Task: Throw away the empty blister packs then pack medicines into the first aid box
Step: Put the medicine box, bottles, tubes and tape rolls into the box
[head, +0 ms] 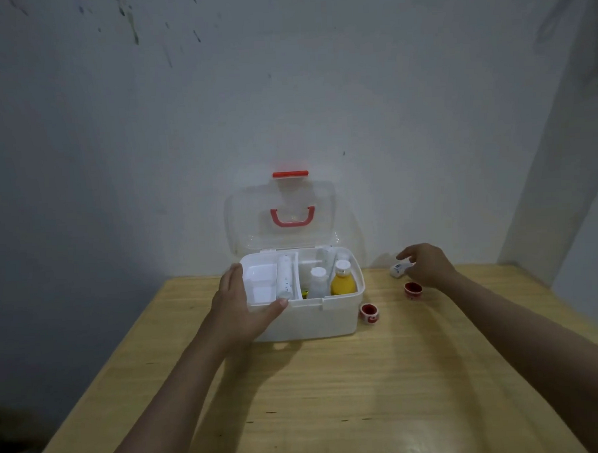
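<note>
Two bare arms come in from the bottom edge, and their elbows are cut off. They reach over one yellow wood table (332,396).

The left hand (241,309) is open. Its palm lies flat on the front left corner of the box (315,323), with the thumb on the front rim.

There is one white box, and it stands at the back of the table by the wall. Its clear lid (283,220) stands up. The lid has a red handle (292,217) and a red clip (290,174) on top.

In the box, on the left, sits one white tray (260,284). One white tube (284,278) lies beside it. On the right stand one clear bottle (318,282) and one yellow bottle (342,279). A bit of something yellow shows low down between them, too small to tell.

The right hand (427,265) is to the right of the box. Its fingers curl round one small white bottle (397,269) lying on the table. The hand hides part of it, so I cannot tell if it grips.

Two red and white tape rolls (369,313) lie on the table. One is just beside the box and the other (413,289) is under the right wrist.
</note>
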Demonstrator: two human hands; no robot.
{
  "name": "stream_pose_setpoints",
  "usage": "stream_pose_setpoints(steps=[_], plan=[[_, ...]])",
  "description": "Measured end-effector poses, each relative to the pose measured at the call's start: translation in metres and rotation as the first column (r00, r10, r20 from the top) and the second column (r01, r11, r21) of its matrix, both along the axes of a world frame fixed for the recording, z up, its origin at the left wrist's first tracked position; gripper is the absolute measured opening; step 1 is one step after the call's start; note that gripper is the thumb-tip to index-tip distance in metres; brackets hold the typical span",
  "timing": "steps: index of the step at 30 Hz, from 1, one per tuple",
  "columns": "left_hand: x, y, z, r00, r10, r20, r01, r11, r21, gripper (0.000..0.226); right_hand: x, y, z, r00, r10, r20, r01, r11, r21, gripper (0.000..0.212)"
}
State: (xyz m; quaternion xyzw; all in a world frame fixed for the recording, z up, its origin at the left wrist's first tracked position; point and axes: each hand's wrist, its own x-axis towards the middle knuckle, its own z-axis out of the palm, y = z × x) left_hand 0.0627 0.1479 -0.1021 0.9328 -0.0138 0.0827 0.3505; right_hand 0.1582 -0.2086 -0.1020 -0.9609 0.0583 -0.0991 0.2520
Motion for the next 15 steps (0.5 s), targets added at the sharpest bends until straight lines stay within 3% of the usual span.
stream_pose_setpoints(steps=[6, 15], plan=[[-0.002, -0.002, 0.001, 1.000, 0.008, 0.027, -0.008, 1.000, 0.009, 0.108, 0.019, -0.008, -0.014, 0.998, -0.047, -0.041, 0.048, 0.999, 0.018, 0.029], [-0.002, -0.002, 0.001, 1.000, 0.007, 0.021, -0.007, 1.000, -0.009, 0.109, 0.006, -0.005, -0.005, 0.997, 0.013, 0.070, -0.018, 0.997, 0.072, 0.022]])
